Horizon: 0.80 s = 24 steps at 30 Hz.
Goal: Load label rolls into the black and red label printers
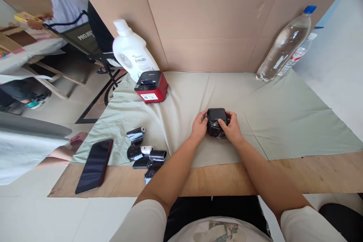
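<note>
A small black portable printer (216,114) rests on the cloth in front of me, with crinkled shiny film over its near part. My left hand (200,124) grips its left side, fingers curled around the edge. On the opposite side my right hand (233,126) holds it too, the thumb lying across the top near the film. To the left stands a red and black box-shaped printer (153,86) with a white label on its front. Several small rolls (136,136), mostly black and one whitish, lie in a loose group left of my left forearm.
A white detergent bottle (133,51) stands behind the red printer. A phone (95,166) lies at the table's left front edge. Two clear bottles (287,45) lean at the back right by a cardboard wall (204,22). Another person (66,3) sits at a far-left table.
</note>
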### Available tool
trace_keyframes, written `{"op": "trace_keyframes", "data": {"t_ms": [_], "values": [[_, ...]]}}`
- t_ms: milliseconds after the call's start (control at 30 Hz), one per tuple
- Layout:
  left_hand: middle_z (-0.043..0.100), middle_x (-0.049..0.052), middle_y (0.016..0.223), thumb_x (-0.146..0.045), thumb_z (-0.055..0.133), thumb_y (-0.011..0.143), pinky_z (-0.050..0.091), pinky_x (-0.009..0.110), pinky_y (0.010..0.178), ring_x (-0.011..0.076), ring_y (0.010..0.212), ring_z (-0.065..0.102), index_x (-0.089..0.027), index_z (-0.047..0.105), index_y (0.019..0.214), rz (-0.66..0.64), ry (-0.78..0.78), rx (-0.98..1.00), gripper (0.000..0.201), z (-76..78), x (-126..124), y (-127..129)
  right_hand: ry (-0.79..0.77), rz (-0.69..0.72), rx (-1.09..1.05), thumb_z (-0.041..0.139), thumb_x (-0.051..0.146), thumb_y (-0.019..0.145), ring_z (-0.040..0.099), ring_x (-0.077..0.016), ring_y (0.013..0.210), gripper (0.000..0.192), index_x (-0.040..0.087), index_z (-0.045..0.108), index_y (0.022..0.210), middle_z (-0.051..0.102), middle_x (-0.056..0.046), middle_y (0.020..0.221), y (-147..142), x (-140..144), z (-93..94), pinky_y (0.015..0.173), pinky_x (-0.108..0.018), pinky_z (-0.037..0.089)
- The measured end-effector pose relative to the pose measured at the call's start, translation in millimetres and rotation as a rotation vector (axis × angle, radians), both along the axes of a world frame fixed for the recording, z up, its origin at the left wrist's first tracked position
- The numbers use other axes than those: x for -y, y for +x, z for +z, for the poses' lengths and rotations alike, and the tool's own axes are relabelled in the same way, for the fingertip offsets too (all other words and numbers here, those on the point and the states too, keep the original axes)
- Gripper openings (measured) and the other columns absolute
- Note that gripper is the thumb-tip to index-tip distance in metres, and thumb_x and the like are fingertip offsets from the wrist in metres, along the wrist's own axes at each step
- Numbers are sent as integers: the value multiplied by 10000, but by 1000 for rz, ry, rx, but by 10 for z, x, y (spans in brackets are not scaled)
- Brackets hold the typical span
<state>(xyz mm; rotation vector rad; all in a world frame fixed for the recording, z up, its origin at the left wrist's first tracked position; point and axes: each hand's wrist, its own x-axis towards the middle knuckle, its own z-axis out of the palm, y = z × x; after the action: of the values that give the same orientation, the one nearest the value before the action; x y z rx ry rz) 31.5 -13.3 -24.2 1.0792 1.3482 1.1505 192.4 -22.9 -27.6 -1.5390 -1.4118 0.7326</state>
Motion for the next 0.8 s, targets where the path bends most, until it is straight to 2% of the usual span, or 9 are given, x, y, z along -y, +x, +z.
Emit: {"op": "trace_keyframes", "data": {"t_ms": [67, 133, 200, 267, 333, 400, 467, 633, 800], "values": [[511, -51, 545, -150, 515, 869, 446, 222, 559, 104, 496, 495, -189, 527, 1405, -105, -112, 89, 538, 71, -29, -50, 27, 53, -56, 594, 598, 791, 572, -290, 1191, 705, 158, 439, 1320, 531, -194, 1342, 7, -11, -103, 1025, -496, 479], [429, -79, 466, -142, 517, 868, 368, 191, 482, 89, 431, 437, -191, 456, 1469, -175, -177, 132, 606, 134, -58, -94, 42, 94, -51, 584, 603, 808, 557, -293, 1220, 700, 174, 440, 1343, 521, -188, 1367, 24, -12, -163, 1050, -505, 461], [459, -74, 470, -125, 527, 854, 311, 177, 437, 77, 407, 420, -194, 437, 1482, -196, -210, 140, 638, 171, -84, -121, 53, 109, -28, 571, 607, 824, 554, -295, 1222, 695, 176, 444, 1353, 523, -185, 1362, 41, -15, -186, 1061, -509, 452], [592, -35, 581, -105, 540, 834, 281, 172, 408, 56, 398, 418, -209, 451, 1473, -194, -230, 137, 653, 182, -108, -134, 65, 105, 1, 549, 612, 840, 551, -293, 1223, 692, 176, 441, 1367, 523, -182, 1356, 50, -21, -193, 1065, -508, 451], [723, 30, 860, -90, 565, 804, 273, 168, 383, 28, 402, 427, -235, 495, 1438, -185, -234, 142, 654, 178, -134, -143, 76, 99, 26, 533, 610, 852, 550, -294, 1220, 683, 181, 440, 1375, 524, -179, 1350, 50, -27, -197, 1060, -511, 457], [695, 76, 1204, -74, 590, 766, 277, 163, 360, 4, 416, 444, -259, 550, 1384, -190, -245, 166, 647, 173, -163, -152, 86, 97, 44, 531, 597, 856, 545, -300, 1224, 672, 179, 442, 1374, 527, -181, 1345, 46, -29, -198, 1055, -521, 459], [573, 85, 1420, -55, 602, 727, 282, 155, 339, -10, 429, 460, -271, 588, 1336, -194, -272, 195, 646, 177, -192, -157, 94, 92, 58, 536, 579, 854, 531, -308, 1244, 656, 177, 448, 1365, 530, -183, 1342, 41, -28, -193, 1062, -533, 451], [470, 78, 1524, -7, 576, 676, 276, 148, 310, -23, 414, 456, -273, 596, 1310, -164, -303, 187, 688, 216, -227, -130, 89, 79, 52, 545, 543, 838, 512, -318, 1272, 648, 153, 456, 1348, 534, -198, 1343, 17, -11, -161, 1097, -551, 413], [435, 108, 1548, -3, 589, 688, 309, 145, 329, -17, 434, 479, -272, 567, 1326, -161, -308, 189, 692, 234, -198, -125, 35, 57, -148, 612, 464, 779, 540, -308, 1264, 748, 158, 370, 1418, 504, -206, 1417, -8, 0, -160, 1095, -541, 423]]}}
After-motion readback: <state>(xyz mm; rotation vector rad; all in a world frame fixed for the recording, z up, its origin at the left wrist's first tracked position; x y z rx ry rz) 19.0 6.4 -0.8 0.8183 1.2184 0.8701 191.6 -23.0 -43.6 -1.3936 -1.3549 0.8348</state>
